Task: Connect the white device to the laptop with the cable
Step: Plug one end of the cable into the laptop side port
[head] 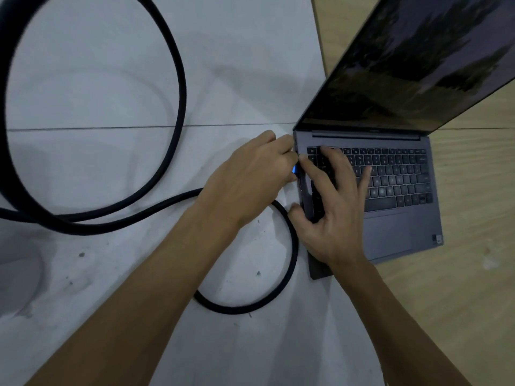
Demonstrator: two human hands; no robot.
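Left hand (250, 174) fingers pinch the black cable's (178, 79) blue-tipped plug (294, 169) at the laptop's (395, 218) left edge, right hand (331, 207) spread steadying it; misalignment could jam the port.

Dim, cool, soft-focus light, faint shadows, wide-angle bowing at the edges

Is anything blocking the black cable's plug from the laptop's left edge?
Nothing visible: the left hand holds the blue-tipped plug of the thick black cable at the open grey laptop, steadied by the right hand.
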